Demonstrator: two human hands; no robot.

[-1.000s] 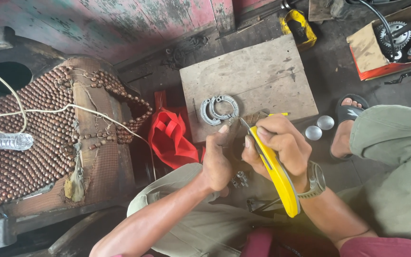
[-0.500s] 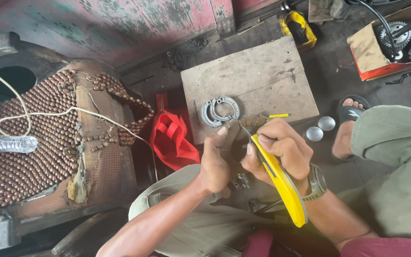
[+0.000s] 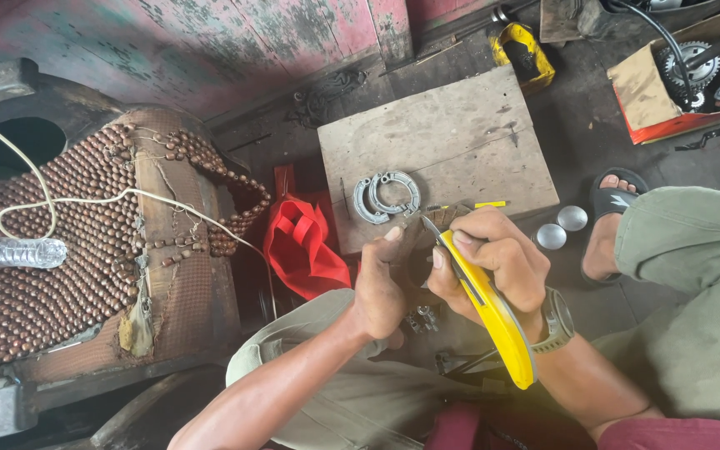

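Head view: right hand [image 3: 493,262] closed around a yellow utility knife [image 3: 493,312], blade tip pointing up-left into a curved dark piece [image 3: 417,246] pinched in the left hand [image 3: 381,287]. Piece sits between both hands, just above the lap. Just beyond the hands, a pair of metal brake shoes [image 3: 387,197] lies on a wooden board [image 3: 452,142]. Red bag [image 3: 302,246] left of left hand; two round silver caps [image 3: 562,227] right of right hand. To cut well, judged: short strokes, blade angled away from left thumb, piece held firm.
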